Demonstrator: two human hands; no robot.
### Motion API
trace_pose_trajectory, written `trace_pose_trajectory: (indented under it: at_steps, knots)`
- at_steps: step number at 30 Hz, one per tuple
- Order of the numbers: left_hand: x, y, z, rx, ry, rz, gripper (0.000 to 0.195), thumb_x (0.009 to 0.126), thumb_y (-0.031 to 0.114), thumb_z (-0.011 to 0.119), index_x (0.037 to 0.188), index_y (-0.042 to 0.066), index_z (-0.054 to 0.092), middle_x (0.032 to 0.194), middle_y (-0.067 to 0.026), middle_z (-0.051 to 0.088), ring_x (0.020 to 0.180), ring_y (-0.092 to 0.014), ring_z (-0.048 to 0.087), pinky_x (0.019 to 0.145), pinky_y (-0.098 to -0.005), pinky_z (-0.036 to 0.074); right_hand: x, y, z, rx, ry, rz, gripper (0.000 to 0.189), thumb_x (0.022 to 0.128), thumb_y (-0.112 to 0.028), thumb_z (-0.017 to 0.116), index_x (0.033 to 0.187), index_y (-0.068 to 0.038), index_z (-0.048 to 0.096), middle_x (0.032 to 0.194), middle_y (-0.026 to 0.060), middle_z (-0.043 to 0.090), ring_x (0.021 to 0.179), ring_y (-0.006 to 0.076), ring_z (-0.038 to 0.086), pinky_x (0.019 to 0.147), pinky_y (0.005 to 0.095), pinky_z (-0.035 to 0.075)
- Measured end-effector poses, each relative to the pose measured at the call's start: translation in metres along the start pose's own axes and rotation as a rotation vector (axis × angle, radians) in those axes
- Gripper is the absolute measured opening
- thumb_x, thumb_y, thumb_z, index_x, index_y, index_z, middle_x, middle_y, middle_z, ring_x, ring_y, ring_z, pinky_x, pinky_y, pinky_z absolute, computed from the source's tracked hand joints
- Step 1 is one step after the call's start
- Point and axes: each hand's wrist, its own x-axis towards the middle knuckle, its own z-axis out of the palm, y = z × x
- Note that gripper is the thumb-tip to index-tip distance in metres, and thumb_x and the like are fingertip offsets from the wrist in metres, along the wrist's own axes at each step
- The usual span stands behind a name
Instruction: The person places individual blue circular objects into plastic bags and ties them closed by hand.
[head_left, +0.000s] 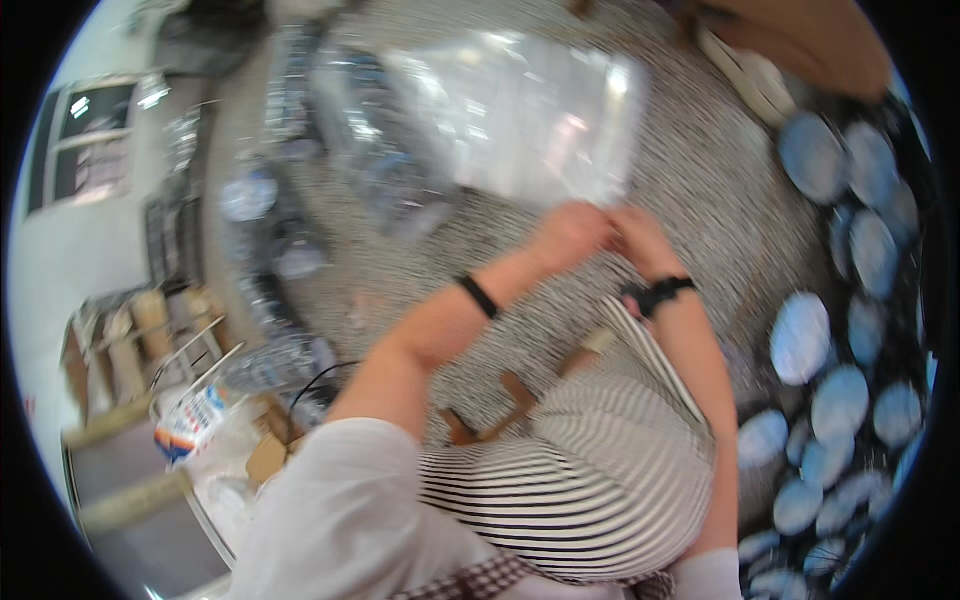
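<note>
My left hand (576, 236), with a black band on its wrist, meets my right hand (642, 234), which wears a dark watch. The fingers of both look pinched together at the near edge of a large clear plastic bag (525, 127). The bag stretches away from them over the grey speckled floor (420, 285). Motion blur hides the exact fingertip grip and whether the bag has anything in it. Just left of it lies a long clear plastic package (375, 142) with bluish contents. Striped cloth (570, 480) covers my lap below my forearms.
More clear-wrapped bundles (292, 90) line the left side. Cardboard pieces (150, 330) and a printed bag (191, 420) sit lower left. Several round pale-blue discs (801, 337) crowd the right. What looks like a person's leg (810, 45) with a pale shoe (750, 79) is at upper right.
</note>
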Motion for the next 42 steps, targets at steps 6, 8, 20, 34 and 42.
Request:
trace_pose_trajectory:
  at_steps: [6,8,20,34,42]
  knots:
    - [0.015,-0.029,0.017,0.023,0.033,-0.673,0.031,0.067,0.019,0.079,0.092,0.004,0.067,0.101,-0.0194,0.062,0.101,-0.038,0.058,0.084,-0.0469,0.048,-0.047,0.007,0.012,-0.093,0.155,0.015,0.035,0.098,-0.028,0.058,0.111,0.004,0.06,0.089,0.0086,0.065,0.077,0.0148,0.062,0.067,0.029,0.053]
    - [0.028,-0.08,0.09,0.122,-0.325,-0.596,0.029,0.068,0.022,0.079,0.09,0.005,0.07,0.099,-0.0202,0.063,0.098,-0.038,0.059,0.082,-0.0484,0.048,-0.083,0.014,-0.021,-0.015,0.248,-0.059,0.035,0.1,-0.026,0.059,0.117,0.005,0.06,0.094,0.0096,0.068,0.077,0.0144,0.062,0.07,0.0267,0.052]
    - [0.014,-0.088,-0.011,-1.178,0.378,-1.12,0.016,0.094,0.017,0.064,0.089,0.003,0.067,0.075,-0.0022,0.063,0.068,-0.011,0.06,0.059,-0.0278,0.046,-0.232,0.031,-0.096,0.035,0.397,-0.127,0.03,0.1,-0.023,0.058,0.116,0.002,0.065,0.106,0.0096,0.07,0.096,0.0168,0.066,0.083,0.0273,0.052]
    - [-0.017,0.135,-0.071,-0.652,-0.057,-0.492,0.008,0.083,0.008,0.075,0.085,0.006,0.068,0.078,-0.0043,0.064,0.069,-0.018,0.061,0.062,-0.032,0.05,-0.156,-0.003,-0.006,-0.297,0.341,-0.197,0.032,0.088,-0.028,0.075,0.083,0.003,0.067,0.078,0.0067,0.069,0.069,0.0131,0.063,0.061,0.0313,0.05]
    - [0.016,0.086,-0.128,-1.474,0.711,-1.039,0.017,0.098,0.015,0.062,0.084,0.008,0.055,0.072,0.0019,0.054,0.065,-0.009,0.05,0.062,-0.0249,0.044,-0.146,0.033,-0.06,-0.599,0.638,-0.14,0.045,0.088,-0.039,0.073,0.067,-0.001,0.062,0.062,0.0078,0.062,0.055,0.0175,0.056,0.057,0.0354,0.046]
